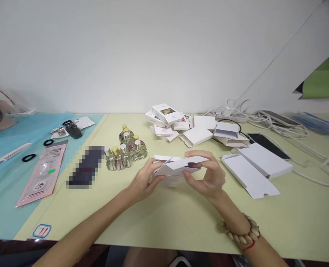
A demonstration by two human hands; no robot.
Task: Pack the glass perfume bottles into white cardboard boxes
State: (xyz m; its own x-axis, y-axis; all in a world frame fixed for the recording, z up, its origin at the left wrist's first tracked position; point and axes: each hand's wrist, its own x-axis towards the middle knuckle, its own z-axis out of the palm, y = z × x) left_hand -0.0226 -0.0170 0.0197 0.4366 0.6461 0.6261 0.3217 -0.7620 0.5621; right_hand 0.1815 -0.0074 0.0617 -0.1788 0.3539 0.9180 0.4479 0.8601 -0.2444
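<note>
Between my two hands is a small white cardboard box (172, 170), held just above the table with flaps standing out at its top. My left hand (145, 181) grips its left end, thumb in front and fingers behind. On the right end, my right hand (209, 174) pinches the box and a raised flap between thumb and fingers. What lies inside the box is hidden. Left of the hands stand several small glass perfume bottles (117, 159) with gold and silver caps. To the right lie an opened white box tray (248, 176) and a white box sleeve (266, 160).
Behind my hands is a pile of printed white boxes (167, 113), with more plain white boxes (198, 135) beside it. A black phone (268, 145) and white cables (303, 141) lie right. Left are a pink packet (46, 172), a comb (17, 151) and a black jar (72, 129).
</note>
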